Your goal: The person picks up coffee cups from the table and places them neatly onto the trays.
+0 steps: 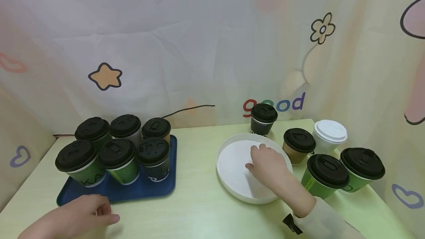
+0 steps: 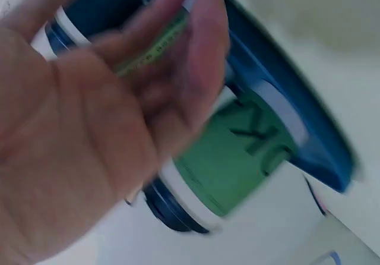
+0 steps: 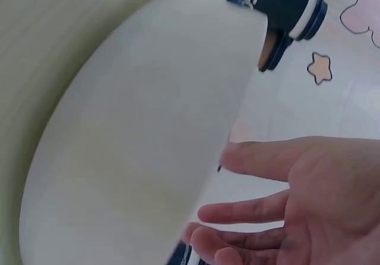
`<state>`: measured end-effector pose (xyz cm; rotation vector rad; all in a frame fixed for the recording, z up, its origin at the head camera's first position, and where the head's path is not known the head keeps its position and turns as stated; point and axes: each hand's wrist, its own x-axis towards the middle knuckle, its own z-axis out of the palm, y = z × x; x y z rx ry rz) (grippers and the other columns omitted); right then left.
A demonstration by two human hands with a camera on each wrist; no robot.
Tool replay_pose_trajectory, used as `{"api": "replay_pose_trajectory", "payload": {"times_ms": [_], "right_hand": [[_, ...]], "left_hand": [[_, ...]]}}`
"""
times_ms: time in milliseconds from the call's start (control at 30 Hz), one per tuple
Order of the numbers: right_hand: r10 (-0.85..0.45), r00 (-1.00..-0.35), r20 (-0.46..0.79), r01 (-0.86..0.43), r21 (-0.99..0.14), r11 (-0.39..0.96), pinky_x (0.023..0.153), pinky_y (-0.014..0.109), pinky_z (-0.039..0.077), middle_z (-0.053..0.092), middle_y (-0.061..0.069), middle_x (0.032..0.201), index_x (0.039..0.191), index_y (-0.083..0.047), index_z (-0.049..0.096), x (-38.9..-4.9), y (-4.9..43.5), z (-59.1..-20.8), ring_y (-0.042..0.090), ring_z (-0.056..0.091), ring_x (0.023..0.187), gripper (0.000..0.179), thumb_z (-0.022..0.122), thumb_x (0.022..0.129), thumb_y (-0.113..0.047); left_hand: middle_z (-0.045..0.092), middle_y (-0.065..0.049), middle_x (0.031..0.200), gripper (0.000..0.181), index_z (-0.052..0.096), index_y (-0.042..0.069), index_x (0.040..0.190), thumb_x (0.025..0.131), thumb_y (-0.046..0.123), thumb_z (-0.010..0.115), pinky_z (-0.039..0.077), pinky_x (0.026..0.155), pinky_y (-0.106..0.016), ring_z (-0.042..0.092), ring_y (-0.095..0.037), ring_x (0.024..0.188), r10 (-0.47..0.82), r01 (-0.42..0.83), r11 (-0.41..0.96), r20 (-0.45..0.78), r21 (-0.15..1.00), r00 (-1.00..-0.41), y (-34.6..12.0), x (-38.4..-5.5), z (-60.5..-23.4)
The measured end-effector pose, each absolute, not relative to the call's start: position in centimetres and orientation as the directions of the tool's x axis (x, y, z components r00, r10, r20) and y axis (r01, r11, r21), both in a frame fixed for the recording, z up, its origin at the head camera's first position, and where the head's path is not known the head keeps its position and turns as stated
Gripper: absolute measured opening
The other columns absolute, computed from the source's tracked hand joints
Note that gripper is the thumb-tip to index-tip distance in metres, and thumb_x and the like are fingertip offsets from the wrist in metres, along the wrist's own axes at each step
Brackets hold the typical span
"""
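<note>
My left hand (image 1: 78, 215) hovers at the front edge of a blue tray (image 1: 142, 191), fingers loosely bent and holding nothing. Several black-lidded paper cups stand in two rows on that tray, among them a green cup (image 1: 81, 163) at the front left and a dark cup (image 1: 154, 159) at the front right. In the left wrist view, the hand (image 2: 101, 122) partly covers these cups. Above a round white tray (image 1: 229, 183) is my right hand (image 1: 270, 167), its fingers relaxed with nothing in them. The right wrist view shows this hand (image 3: 285, 199) beside the tray's rim.
Right of the round tray stand a brown cup (image 1: 293, 154), a white-lidded cup (image 1: 328, 137) and two green cups, one nearer (image 1: 317, 183) and one farther right (image 1: 358, 180). A small dark cup (image 1: 262, 124) stands behind the tray. A printed curtain (image 1: 199, 54) hangs behind the table.
</note>
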<state>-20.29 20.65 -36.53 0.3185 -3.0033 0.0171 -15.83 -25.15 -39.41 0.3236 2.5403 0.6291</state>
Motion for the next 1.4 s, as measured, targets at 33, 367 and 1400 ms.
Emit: {"api": "replay_pose_trajectory", "payload": {"times_ms": [33,367,1400], "right_hand": [[-0.192,-0.975,0.113,-0.193,0.001,0.981,0.059,0.042,0.054,0.058,0.015,0.082,0.099,0.005,0.065,-20.3,20.9,-36.4,0.029,0.062,0.072,0.037,0.083,0.088,-0.025],[-0.135,-0.99,0.028,-0.136,-0.015,0.991,0.056,0.042,0.056,0.062,0.016,0.079,0.091,0.005,0.068,-21.1,23.9,-35.8,0.026,0.059,0.071,0.005,0.072,0.091,0.003],[-0.122,-0.988,0.097,-0.126,-0.035,0.991,0.052,0.043,0.055,0.063,0.017,0.076,0.084,0.007,0.067,-21.8,26.3,-37.1,0.025,0.06,0.065,0.02,0.052,0.095,0.015]], "left_hand": [[0.059,0.001,0.086,0.024,0.067,0.009,0.099,0.099,0.033,0.07,0.047,0.07,-0.035,0.053,-0.02,0.081,0.392,0.121,0.837,-0.428,0.534,-0.814,-24.6,-15.9,-39.3],[0.06,0.0,0.106,0.031,0.067,0.01,0.12,0.097,0.03,0.074,0.054,0.08,-0.04,0.059,-0.024,0.096,0.603,0.227,0.687,-0.367,0.69,-0.709,-17.2,-16.2,-38.2],[0.044,-0.033,0.141,0.078,0.032,-0.016,0.151,0.1,0.027,0.071,0.047,0.103,-0.047,0.054,-0.036,0.123,0.521,0.369,0.673,-0.058,0.641,-0.851,-0.8,-23.0,-40.2]]}}
